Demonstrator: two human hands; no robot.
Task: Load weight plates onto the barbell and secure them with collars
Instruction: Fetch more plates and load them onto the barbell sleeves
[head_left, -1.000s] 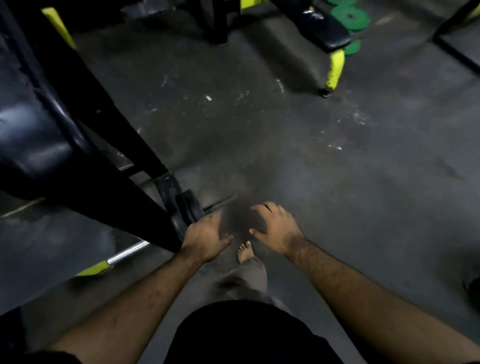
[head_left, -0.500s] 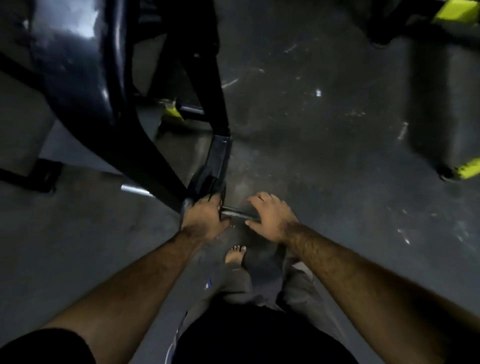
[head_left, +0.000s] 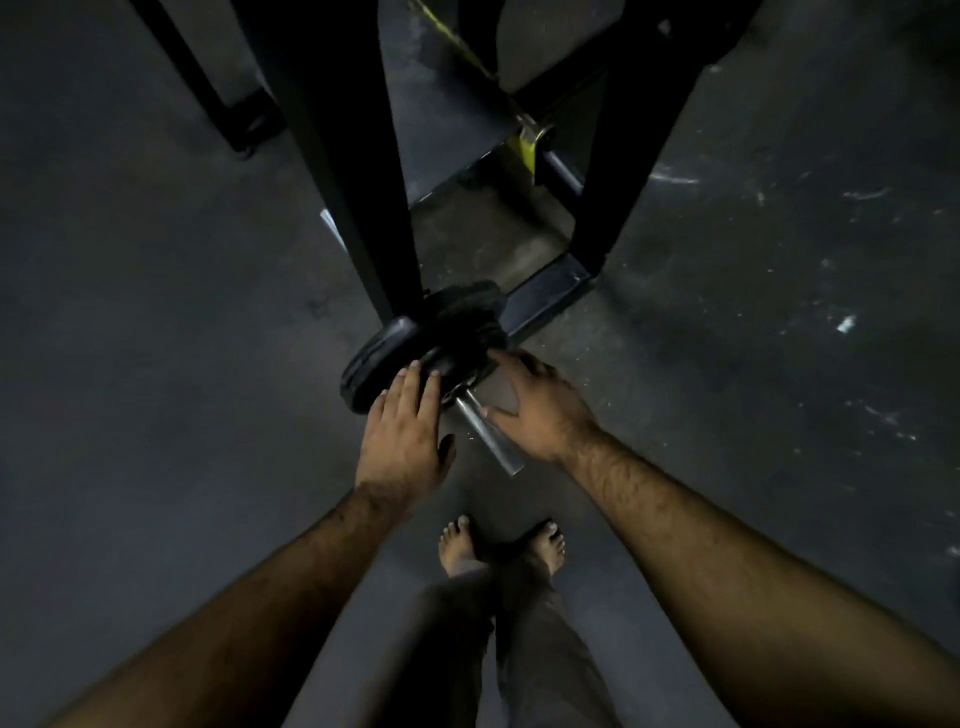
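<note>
Black weight plates (head_left: 415, 343) sit stacked on the barbell's steel sleeve (head_left: 491, 434), whose bare end points toward me. My left hand (head_left: 408, 434) lies flat with straight fingers against the face of the nearest plate. My right hand (head_left: 540, 405) reaches along the right side of the sleeve; its fingertips touch the plates near the hub and its thumb rests by the steel. No collar shows in the dim light.
The black rack uprights (head_left: 348, 156) rise just behind the plates, with a dark base bar (head_left: 550, 296) on the floor. A yellow-tipped bar (head_left: 527, 148) lies farther back. My bare feet (head_left: 498, 545) stand on the dark rubber floor below the sleeve.
The view has swung, so the sleeve now points toward me. My left hand has flattened against the plate face, and my right hand has moved from the sleeve up to the plates.
</note>
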